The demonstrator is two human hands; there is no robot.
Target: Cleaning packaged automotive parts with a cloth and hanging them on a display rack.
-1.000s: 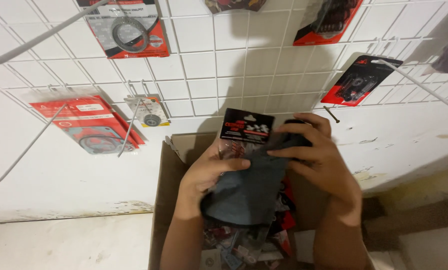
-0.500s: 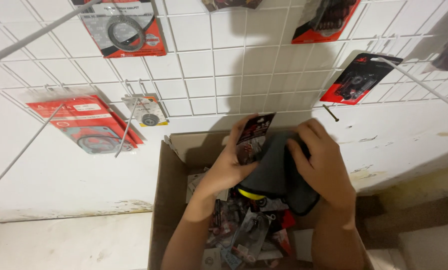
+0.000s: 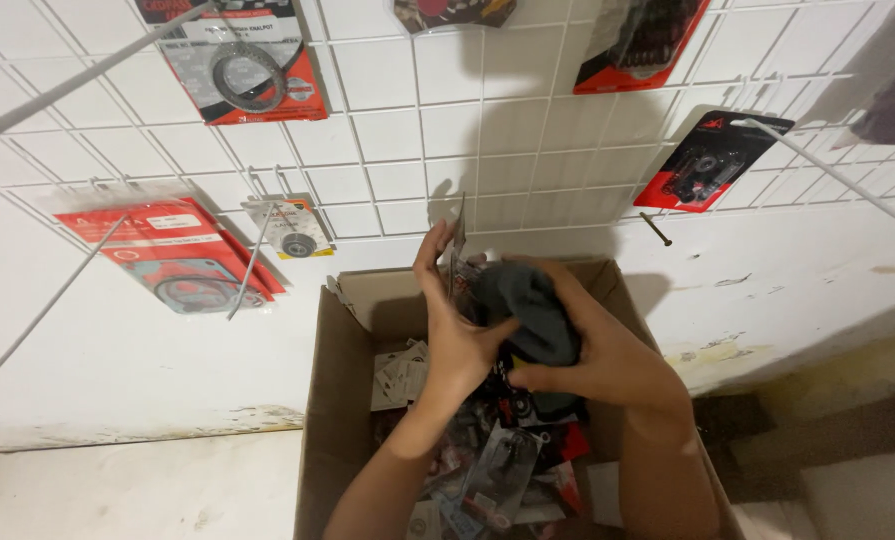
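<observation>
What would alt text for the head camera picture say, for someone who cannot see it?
Two bare hands work above an open cardboard box of packaged parts: the left hand holds a thin packet edge-on, the right hand grips a dark grey cloth. Behind, a white wire grid on the wall carries red packets on hooks.

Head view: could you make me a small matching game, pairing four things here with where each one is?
Things:
1. dark cloth
2. box
3. black pack
4. flat packet

Places:
a. hanging on the wall grid, upper right
b. on the floor below the grid
c. edge-on in the left hand
d. under the right hand, over the box

Pairs: 1-d, 2-b, 3-a, 4-c
</observation>
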